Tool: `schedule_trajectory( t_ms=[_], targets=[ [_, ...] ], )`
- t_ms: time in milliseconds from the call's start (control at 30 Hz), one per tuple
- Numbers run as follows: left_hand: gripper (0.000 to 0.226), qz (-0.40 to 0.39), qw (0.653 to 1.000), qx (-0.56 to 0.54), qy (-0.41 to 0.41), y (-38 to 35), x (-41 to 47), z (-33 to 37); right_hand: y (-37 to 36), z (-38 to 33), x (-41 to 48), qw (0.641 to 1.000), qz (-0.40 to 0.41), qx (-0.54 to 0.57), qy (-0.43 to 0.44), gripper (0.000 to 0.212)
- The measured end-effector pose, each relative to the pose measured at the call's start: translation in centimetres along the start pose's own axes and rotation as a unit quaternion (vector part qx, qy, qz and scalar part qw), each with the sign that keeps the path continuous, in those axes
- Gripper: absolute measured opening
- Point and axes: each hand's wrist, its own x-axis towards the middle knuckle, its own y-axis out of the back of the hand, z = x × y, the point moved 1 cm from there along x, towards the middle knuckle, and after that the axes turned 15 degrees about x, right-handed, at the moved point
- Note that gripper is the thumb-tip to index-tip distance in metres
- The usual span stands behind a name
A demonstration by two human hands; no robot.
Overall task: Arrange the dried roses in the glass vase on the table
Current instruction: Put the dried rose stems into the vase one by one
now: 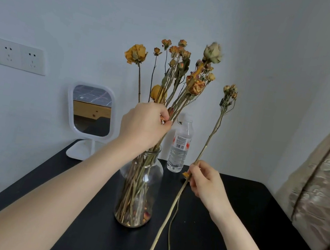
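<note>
A clear glass vase [140, 187] stands on the black table [219, 228], holding several dried roses [180, 67] with orange and yellow heads. My left hand [144, 124] grips the bunch of stems just above the vase's mouth. To the right of the vase, my right hand [203, 179] holds a single dried rose stem [211, 135] upright and tilted, with small pale buds at its top. The stem's lower end hangs just above the table, and a second thin stem trails down beside it.
A plastic water bottle [180, 148] stands behind the vase. A white-framed mirror [91, 112] sits at the table's back left, with wall sockets [19, 55] above left. A beige padded fabric [324, 189] hangs at the right edge.
</note>
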Motion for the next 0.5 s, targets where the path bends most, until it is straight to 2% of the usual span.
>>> schedule_trajectory(
  t_ms=[200,300,500],
  targets=[
    [0.017,0.051,0.997,0.062,-0.008,0.9,-1.3,-0.3,-0.1,0.6,0.1,1.0,0.001,-0.001,-0.002,0.023],
    [0.017,0.076,0.995,0.06,-0.005,1.1,-1.8,-0.2,-0.3,0.7,0.1,1.0,0.0,-0.002,-0.001,0.022],
    [0.021,0.052,0.997,0.05,-0.006,0.8,-2.5,-0.4,-0.4,0.5,0.0,1.0,0.0,-0.006,0.0,0.021]
  ],
)
